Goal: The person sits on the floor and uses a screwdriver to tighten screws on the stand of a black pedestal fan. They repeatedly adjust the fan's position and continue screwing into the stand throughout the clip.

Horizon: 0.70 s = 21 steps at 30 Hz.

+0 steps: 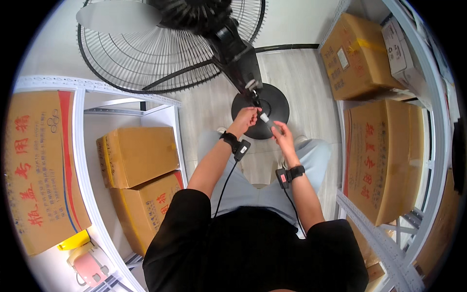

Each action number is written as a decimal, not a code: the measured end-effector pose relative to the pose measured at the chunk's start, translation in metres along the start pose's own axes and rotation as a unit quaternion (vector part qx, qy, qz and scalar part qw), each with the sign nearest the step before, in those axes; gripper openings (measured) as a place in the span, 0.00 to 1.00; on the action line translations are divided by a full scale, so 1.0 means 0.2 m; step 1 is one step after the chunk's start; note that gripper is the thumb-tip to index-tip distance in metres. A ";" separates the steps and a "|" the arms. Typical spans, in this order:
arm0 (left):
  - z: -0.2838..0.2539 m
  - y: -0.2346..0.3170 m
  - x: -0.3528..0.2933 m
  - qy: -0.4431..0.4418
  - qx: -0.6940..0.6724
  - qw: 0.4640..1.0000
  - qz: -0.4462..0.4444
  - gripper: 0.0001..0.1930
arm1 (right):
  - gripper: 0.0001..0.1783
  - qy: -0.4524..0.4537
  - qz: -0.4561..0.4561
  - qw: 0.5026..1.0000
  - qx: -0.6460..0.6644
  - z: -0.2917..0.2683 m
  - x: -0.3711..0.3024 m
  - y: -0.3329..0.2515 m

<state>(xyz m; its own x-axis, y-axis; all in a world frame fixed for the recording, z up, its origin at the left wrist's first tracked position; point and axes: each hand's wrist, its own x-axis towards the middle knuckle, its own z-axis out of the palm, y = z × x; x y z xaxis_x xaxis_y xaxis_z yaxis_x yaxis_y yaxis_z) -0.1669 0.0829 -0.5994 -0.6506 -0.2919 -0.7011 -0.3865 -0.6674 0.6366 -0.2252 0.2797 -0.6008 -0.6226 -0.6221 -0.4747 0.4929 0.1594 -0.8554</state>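
Note:
A large black pedestal fan [239, 53] stands in front of me, its wire cage at the upper left and its round base [278, 103] on the floor between my feet. My left hand [244, 121] is closed beside the lower part of the fan's stand; what its fingers grip is hidden. In my right hand [283, 137] a small grey cylinder with a white end [266, 120] is pinched between the fingertips, its white end pointing toward my left hand. The two hands are apart, both over the fan base. Each wrist wears a black strap with a cabled box.
Metal shelving [80, 146] with cardboard boxes [141, 155] lines my left, and a pink item [91, 268] sits on its lower shelf. More cardboard boxes [372, 160] fill the rack on my right. Pale wood-look floor [304, 82] lies between the racks.

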 end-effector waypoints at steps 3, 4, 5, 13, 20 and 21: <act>0.02 0.01 0.02 -0.005 0.016 0.999 0.035 0.10 | 0.18 0.013 -0.118 0.992 -0.052 0.00 0.09 0.06; 0.02 0.00 0.00 0.001 0.024 0.999 0.042 0.09 | 0.18 0.015 -0.124 0.990 -0.062 0.02 0.08 0.07; 0.01 -0.01 -0.01 0.008 0.021 0.998 0.053 0.09 | 0.18 0.018 -0.131 0.989 -0.073 0.03 0.07 0.09; 0.03 -0.03 -0.13 0.023 0.050 0.996 0.069 0.08 | 0.20 -0.060 0.002 0.990 0.127 0.10 0.06 0.10; -0.01 0.02 -0.11 -0.009 0.075 0.996 0.054 0.07 | 0.19 -0.087 0.024 0.983 0.160 0.04 0.03 0.06; -0.01 0.03 -0.09 -0.010 0.074 0.996 0.052 0.07 | 0.19 -0.103 0.044 0.973 0.201 0.03 0.03 0.06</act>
<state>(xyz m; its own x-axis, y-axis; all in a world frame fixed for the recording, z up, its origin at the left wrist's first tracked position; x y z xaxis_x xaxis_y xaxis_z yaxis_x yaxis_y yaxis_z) -0.1564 0.0825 -0.5833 -0.7042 -0.3403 -0.6231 -0.4070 -0.5257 0.7470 -0.2193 0.2738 -0.6118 -0.4524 -0.7670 -0.4550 0.7621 -0.0675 -0.6439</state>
